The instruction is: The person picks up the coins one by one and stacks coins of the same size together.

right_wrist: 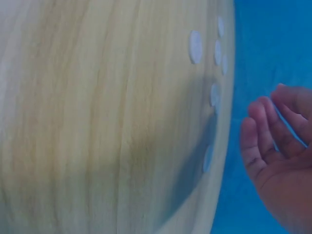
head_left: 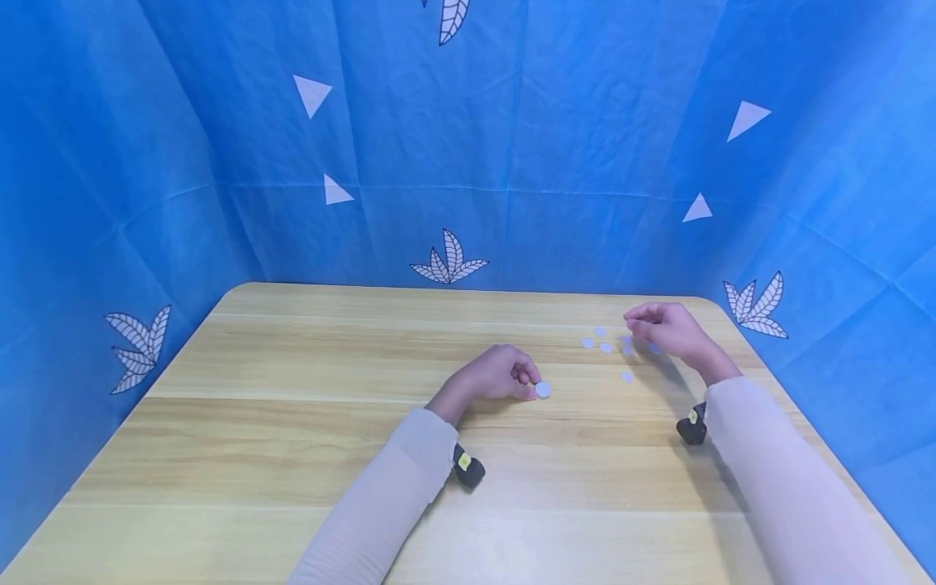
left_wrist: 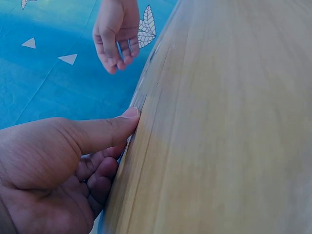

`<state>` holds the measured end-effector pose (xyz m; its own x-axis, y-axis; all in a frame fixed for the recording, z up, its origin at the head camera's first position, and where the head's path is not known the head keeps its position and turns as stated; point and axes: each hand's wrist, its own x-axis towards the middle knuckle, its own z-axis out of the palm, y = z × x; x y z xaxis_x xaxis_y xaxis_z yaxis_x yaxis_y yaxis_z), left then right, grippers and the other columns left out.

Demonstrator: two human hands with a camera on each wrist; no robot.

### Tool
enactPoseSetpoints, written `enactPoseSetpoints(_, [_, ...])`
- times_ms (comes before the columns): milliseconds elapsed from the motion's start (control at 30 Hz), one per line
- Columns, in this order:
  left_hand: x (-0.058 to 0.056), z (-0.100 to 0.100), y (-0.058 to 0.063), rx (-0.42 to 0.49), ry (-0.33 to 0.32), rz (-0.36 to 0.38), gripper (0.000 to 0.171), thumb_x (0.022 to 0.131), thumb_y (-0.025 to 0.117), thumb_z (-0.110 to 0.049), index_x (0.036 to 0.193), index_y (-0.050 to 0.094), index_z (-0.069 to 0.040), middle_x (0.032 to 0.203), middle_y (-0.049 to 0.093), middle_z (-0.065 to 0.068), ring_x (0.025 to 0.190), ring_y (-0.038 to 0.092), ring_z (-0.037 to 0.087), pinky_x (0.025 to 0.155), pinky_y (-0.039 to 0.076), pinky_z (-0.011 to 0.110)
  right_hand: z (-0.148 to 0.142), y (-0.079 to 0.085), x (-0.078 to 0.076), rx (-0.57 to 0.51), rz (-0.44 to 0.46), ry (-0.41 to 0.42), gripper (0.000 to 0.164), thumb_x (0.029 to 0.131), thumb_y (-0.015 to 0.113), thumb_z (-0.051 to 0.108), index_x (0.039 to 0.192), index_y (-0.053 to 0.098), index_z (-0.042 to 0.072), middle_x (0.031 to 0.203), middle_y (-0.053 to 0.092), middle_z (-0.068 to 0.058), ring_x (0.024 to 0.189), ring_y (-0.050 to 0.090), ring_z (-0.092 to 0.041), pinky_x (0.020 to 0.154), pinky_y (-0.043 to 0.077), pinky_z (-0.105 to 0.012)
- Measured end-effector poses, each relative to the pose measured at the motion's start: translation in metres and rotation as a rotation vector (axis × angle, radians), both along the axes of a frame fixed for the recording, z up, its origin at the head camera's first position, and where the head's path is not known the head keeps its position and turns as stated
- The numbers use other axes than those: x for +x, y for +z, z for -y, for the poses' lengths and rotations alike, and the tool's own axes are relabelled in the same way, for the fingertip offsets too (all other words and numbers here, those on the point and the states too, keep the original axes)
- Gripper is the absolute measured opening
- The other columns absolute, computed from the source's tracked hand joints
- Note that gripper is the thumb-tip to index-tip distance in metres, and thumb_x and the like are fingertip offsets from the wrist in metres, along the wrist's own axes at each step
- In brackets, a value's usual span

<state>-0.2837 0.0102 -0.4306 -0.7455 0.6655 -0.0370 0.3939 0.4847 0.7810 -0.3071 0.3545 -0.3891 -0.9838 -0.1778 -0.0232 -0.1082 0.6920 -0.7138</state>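
Observation:
My left hand rests low on the table, thumb and index finger at a small stack of round white discs. In the left wrist view the thumb lies against the edge of the stack, its other fingers curled below. My right hand hovers over the far right of the table, fingers loosely bent, with nothing visible between them. Beneath and left of it lie several flat white discs, scattered singly. One disc sits nearer to me than the others, as the right wrist view also shows.
The wooden table has rounded far corners. Blue cloth with white leaf and triangle prints hangs behind it and along both sides. A black wrist camera is worn at the left sleeve, another camera at the right.

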Motion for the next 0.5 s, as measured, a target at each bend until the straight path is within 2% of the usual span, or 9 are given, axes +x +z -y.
enactPoseSetpoints(233, [-0.001, 0.000, -0.002, -0.013, 0.009, -0.002, 0.012, 0.087, 0.084, -0.014, 0.097, 0.076, -0.013, 0.081, 0.065, -0.006, 0.079, 0.054, 0.009, 0.079, 0.045, 0.025, 0.007, -0.007, -0.010, 0.022, -0.073, 0.031, 0.033, 0.103, 0.061, 0.016, 0.126, 0.064, -0.007, 0.116, 0.068, -0.024, 0.093, 0.062, -0.019, 0.076, 0.051, -0.024])
enactPoseSetpoints(333, [-0.002, -0.001, -0.003, -0.016, 0.009, -0.005, 0.013, 0.087, 0.084, -0.014, 0.097, 0.076, -0.014, 0.082, 0.065, -0.007, 0.079, 0.055, 0.008, 0.080, 0.045, 0.024, 0.009, -0.010, -0.013, 0.051, -0.072, 0.033, 0.032, 0.103, 0.060, 0.016, 0.126, 0.064, -0.007, 0.116, 0.067, -0.024, 0.096, 0.062, -0.023, 0.079, 0.050, -0.028])
enactPoseSetpoints(500, [-0.002, -0.001, -0.002, -0.025, 0.008, -0.006, 0.013, 0.087, 0.084, -0.014, 0.097, 0.076, -0.014, 0.082, 0.065, -0.007, 0.079, 0.055, 0.008, 0.079, 0.045, 0.024, 0.005, -0.013, -0.013, 0.108, -0.057, 0.010, 0.031, 0.103, 0.058, 0.015, 0.125, 0.064, -0.007, 0.118, 0.067, -0.026, 0.105, 0.061, -0.035, 0.089, 0.048, -0.042])
